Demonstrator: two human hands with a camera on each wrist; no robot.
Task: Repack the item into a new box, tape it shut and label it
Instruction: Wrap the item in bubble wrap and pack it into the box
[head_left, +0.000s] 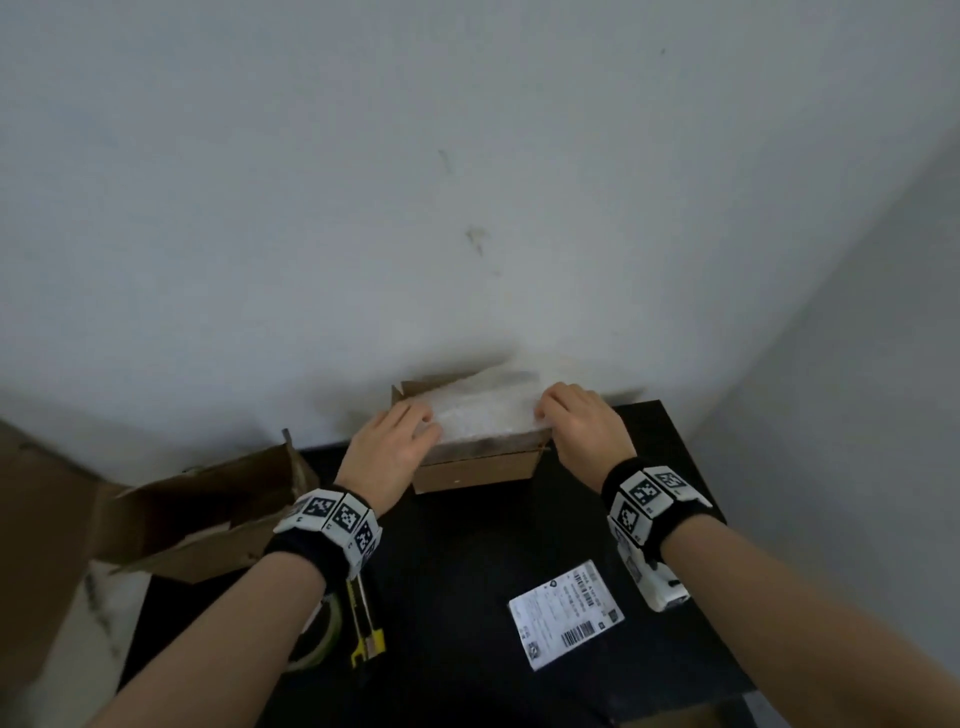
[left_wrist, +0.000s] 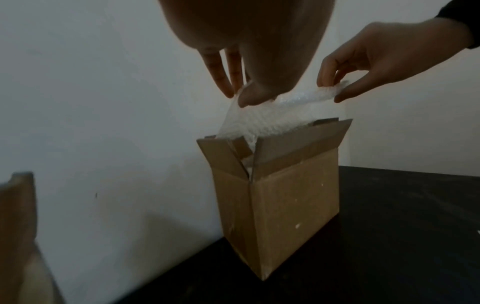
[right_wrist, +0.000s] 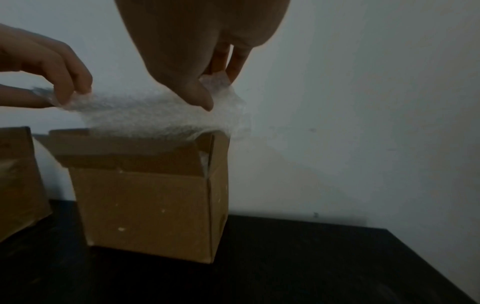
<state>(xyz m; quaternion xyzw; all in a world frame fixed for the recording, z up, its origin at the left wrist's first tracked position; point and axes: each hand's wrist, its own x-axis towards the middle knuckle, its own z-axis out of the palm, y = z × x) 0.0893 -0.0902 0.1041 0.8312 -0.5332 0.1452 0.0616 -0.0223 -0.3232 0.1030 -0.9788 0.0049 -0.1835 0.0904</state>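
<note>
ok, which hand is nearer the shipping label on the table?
Right. The right hand is up at the small box, above the shipping label; the left hand holds the bubble wrap further left.

Small brown cardboard box (head_left: 475, 470) stands upright on the black desk (head_left: 467, 571) against the wall, top flaps open. A bubble-wrapped item (head_left: 485, 413) sits partly inside, protruding above the flaps. White shipping label (head_left: 566, 613) lies flat, well apart.
</note>
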